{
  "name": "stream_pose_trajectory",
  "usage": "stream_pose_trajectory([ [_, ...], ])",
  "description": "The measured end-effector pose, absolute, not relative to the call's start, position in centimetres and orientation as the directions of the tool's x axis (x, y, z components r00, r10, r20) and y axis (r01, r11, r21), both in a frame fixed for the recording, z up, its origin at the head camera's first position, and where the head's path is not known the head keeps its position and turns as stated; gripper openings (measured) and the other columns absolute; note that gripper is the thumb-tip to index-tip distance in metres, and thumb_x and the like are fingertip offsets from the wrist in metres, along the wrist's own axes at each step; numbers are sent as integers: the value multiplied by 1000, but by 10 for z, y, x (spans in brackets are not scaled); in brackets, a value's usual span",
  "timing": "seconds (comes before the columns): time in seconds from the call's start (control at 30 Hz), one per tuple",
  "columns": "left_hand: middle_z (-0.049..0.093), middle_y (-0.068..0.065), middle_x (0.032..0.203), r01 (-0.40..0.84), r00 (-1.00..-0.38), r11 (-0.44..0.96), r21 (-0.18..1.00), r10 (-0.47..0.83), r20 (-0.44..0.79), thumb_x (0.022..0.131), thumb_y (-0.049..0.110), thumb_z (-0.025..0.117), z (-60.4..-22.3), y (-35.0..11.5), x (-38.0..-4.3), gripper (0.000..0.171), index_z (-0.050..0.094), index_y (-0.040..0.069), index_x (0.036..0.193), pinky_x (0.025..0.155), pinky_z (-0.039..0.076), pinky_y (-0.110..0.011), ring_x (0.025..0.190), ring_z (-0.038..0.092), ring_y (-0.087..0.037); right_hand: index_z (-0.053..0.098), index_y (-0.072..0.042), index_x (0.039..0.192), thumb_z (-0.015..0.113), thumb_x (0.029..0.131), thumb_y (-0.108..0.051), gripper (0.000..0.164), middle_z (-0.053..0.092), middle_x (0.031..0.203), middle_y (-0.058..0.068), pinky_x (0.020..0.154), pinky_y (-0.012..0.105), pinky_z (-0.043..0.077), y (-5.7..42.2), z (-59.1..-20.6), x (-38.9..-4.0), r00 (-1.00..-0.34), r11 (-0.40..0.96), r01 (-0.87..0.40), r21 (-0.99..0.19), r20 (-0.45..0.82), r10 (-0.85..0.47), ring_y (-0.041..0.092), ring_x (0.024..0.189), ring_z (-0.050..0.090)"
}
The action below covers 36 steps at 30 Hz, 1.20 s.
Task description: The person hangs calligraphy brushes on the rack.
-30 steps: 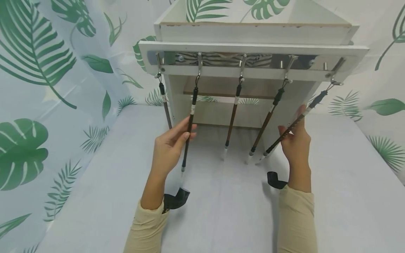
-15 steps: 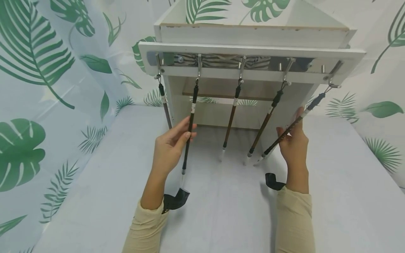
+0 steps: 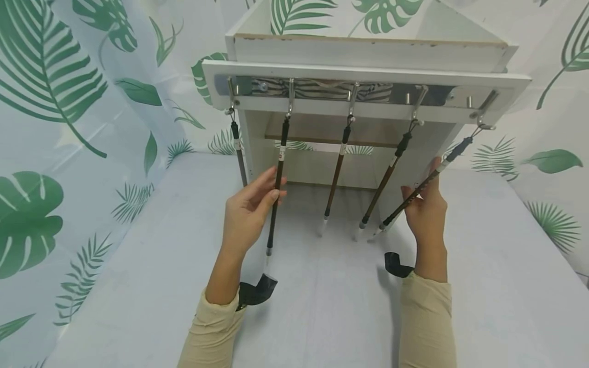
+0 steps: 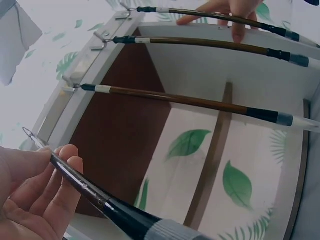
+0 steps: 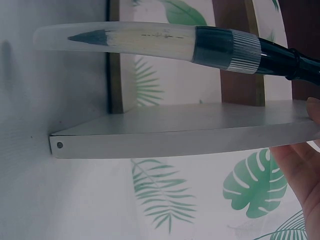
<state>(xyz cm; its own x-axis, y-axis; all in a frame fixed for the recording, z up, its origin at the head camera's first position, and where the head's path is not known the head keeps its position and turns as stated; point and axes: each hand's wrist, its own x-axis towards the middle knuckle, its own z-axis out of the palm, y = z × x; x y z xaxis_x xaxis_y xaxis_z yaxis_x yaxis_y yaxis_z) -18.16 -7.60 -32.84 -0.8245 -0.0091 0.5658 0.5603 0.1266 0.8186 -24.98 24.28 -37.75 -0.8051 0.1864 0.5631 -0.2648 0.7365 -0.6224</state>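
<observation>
Several calligraphy brushes with clear tip caps hang by loops from metal hooks along a white rack. My left hand (image 3: 246,217) pinches the second brush from the left (image 3: 278,174) between thumb and fingers, about halfway down its dark handle. In the left wrist view that brush (image 4: 95,192) crosses close to the camera. My right hand (image 3: 425,209) is behind the rightmost brush (image 3: 421,186). It grips the rack's white side panel (image 5: 190,140), thumb on the inner face and fingers outside. The middle brush (image 3: 338,168) and the fourth brush (image 3: 386,181) hang untouched.
The hook rail (image 3: 368,110) runs across the front of the rack, below an open box top (image 3: 368,51). A brown shelf (image 3: 331,134) lies beneath. The rack stands on a white surface (image 3: 313,306), with leaf-patterned sheeting (image 3: 152,97) around it.
Both hands keep their holds. The head view has shifted slightly, so the right hand and the rack's right end appear a little further left.
</observation>
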Motion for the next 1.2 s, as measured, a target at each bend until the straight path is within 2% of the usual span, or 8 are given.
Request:
stream_pose_trajectory([
  [0.3, 64, -22, 106, 595, -792, 133, 793, -73, 607, 85, -1, 59, -327, -77, -181, 39, 53, -3, 124, 73, 58, -24, 84, 65, -4, 3, -37, 145, 56, 88, -2, 86, 51, 129, 24, 80, 55, 52, 242, -378, -250, -794, 739, -286, -610, 582, 173, 46, 102, 57],
  [0.43, 65, -20, 105, 608, -773, 177, 774, -90, 628, 83, 1, 62, -329, -76, -182, 38, 56, -2, 121, 74, 58, -23, 86, 65, -11, 3, -39, 144, 56, 88, -3, 85, 49, 131, 22, 81, 55, 52, 242, -378, -250, -803, 733, -276, -622, 569, 180, 46, 105, 56],
  [0.63, 65, -16, 101, 636, -711, 322, 701, -109, 695, 81, 4, 67, -331, -74, -183, 34, 61, -1, 114, 70, 58, -26, 86, 65, -24, 3, -38, 145, 56, 88, -4, 85, 49, 132, 20, 81, 56, 52, 242, -378, -250, -806, 734, -268, -624, 562, 184, 43, 109, 54],
  [0.83, 65, -17, 97, 654, -665, 392, 647, -109, 739, 81, 4, 67, -331, -74, -184, 33, 61, -1, 113, 68, 59, -29, 83, 65, -25, 4, -37, 145, 57, 88, -3, 85, 49, 132, 20, 82, 56, 52, 242, -377, -249, -803, 739, -268, -619, 567, 184, 42, 111, 54],
  [1.0, 64, -16, 95, 660, -640, 429, 617, -109, 761, 81, 5, 67, -331, -74, -185, 33, 61, -1, 113, 67, 58, -27, 81, 65, -24, 4, -37, 145, 57, 88, -2, 85, 48, 133, 20, 82, 55, 52, 242, -377, -250, -803, 738, -266, -620, 566, 185, 42, 112, 53],
  [1.2, 64, -17, 95, 703, -574, 447, 553, -102, 812, 79, 1, 68, -332, -73, -186, 31, 62, -3, 110, 67, 58, -24, 82, 63, -25, 4, -37, 145, 57, 88, -3, 85, 49, 132, 20, 81, 56, 52, 243, -378, -250, -793, 743, -281, -607, 583, 176, 43, 110, 54],
])
